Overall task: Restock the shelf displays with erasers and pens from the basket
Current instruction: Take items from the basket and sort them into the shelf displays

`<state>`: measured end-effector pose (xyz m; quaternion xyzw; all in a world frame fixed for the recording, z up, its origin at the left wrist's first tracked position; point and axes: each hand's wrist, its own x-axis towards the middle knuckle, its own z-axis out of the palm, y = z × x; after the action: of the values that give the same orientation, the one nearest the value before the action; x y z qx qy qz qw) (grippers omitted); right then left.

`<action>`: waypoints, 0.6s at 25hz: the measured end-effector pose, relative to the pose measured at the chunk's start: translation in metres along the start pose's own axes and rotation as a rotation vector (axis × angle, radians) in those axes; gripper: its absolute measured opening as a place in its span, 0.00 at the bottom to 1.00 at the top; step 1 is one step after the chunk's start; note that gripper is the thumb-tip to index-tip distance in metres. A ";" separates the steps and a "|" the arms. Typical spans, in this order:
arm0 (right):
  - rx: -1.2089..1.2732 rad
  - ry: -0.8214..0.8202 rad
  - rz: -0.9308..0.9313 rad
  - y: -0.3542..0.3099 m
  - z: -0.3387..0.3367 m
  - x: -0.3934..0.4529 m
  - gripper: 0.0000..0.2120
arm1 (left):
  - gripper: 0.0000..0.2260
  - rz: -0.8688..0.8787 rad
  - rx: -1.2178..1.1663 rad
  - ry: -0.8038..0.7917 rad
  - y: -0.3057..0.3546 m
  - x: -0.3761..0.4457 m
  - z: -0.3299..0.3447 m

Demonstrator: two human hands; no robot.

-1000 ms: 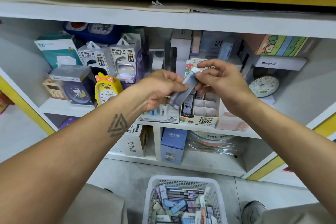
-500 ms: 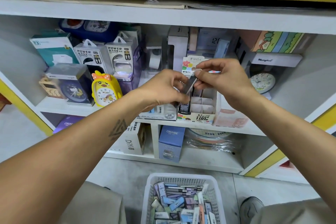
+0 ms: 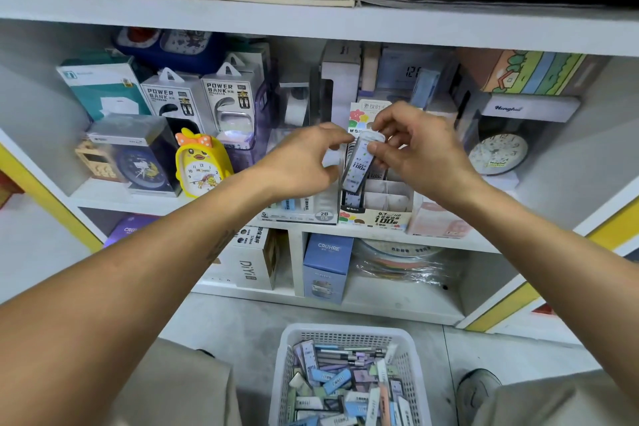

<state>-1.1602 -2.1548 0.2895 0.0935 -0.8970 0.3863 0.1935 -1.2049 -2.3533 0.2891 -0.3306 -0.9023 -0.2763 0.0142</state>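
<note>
The right hand [image 3: 423,152] pinches a small clear case [image 3: 359,162] near its white cap, with the thumb and fingers curled round the top. The case stands almost upright, tipped a little, and it has "100" printed on it. The left hand [image 3: 301,162] is just beside the case at 9 o'clock, fingers bent; I cannot tell if it holds the case or a small pale piece next to it.

The bottom of the case sits over the left slot of a cardboard display box [image 3: 377,211] on the middle shelf [image 3: 449,240]. The box has white dividers inside, at 4 o'clock from the case.

At 9 o'clock from the hands stands a yellow duck clock [image 3: 200,166]. Two power bank boxes [image 3: 204,100] sit at 10 o'clock. A round white clock [image 3: 498,154] is at 3 o'clock.

At 6 o'clock, down on the floor, a white basket [image 3: 349,335] is full of erasers and pens [image 3: 345,387]. A blue box [image 3: 326,266] stands on the lower shelf between the basket and the display box.
</note>
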 end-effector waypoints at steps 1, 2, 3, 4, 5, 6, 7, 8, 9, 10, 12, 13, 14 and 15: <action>-0.012 -0.018 -0.003 0.001 0.004 -0.002 0.09 | 0.25 0.012 0.045 -0.056 0.000 0.000 0.003; -0.027 -0.032 -0.006 0.001 0.006 -0.004 0.09 | 0.26 0.017 0.092 -0.108 -0.001 0.001 0.005; -0.040 -0.035 -0.010 0.002 0.008 -0.005 0.09 | 0.28 0.021 0.128 -0.146 -0.002 0.001 0.007; -0.047 -0.027 -0.008 0.004 0.008 -0.004 0.09 | 0.28 0.020 0.140 -0.166 -0.004 0.001 0.009; -0.042 -0.020 -0.002 0.005 0.007 -0.004 0.09 | 0.29 0.005 0.129 -0.170 -0.005 0.001 0.009; -0.028 -0.018 0.009 0.007 0.005 -0.003 0.09 | 0.30 -0.014 0.110 -0.166 -0.006 0.002 0.009; -0.016 -0.016 0.018 0.008 0.003 -0.003 0.09 | 0.30 -0.027 0.097 -0.163 -0.008 0.002 0.009; -0.015 -0.013 0.018 0.010 0.003 -0.003 0.09 | 0.30 -0.031 0.090 -0.162 -0.008 0.002 0.009; -0.033 -0.009 0.008 0.012 0.003 -0.004 0.10 | 0.30 -0.030 0.091 -0.163 -0.009 0.003 0.009; -0.065 -0.015 -0.010 0.013 0.004 -0.005 0.09 | 0.30 -0.029 0.097 -0.163 -0.009 0.004 0.010; -0.146 -0.080 -0.072 0.014 0.008 -0.009 0.07 | 0.30 -0.036 0.113 -0.160 -0.009 0.005 0.010; -0.189 -0.123 -0.110 0.013 0.010 -0.012 0.08 | 0.30 -0.037 0.118 -0.161 -0.010 0.005 0.011; -0.231 -0.153 -0.146 0.013 0.012 -0.013 0.09 | 0.30 -0.035 0.121 -0.166 -0.010 0.006 0.011; -0.267 -0.164 -0.173 0.013 0.012 -0.013 0.10 | 0.30 -0.029 0.125 -0.172 -0.010 0.005 0.011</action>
<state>-1.1555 -2.1551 0.2678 0.1748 -0.9418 0.2367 0.1629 -1.2132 -2.3506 0.2758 -0.3385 -0.9204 -0.1902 -0.0464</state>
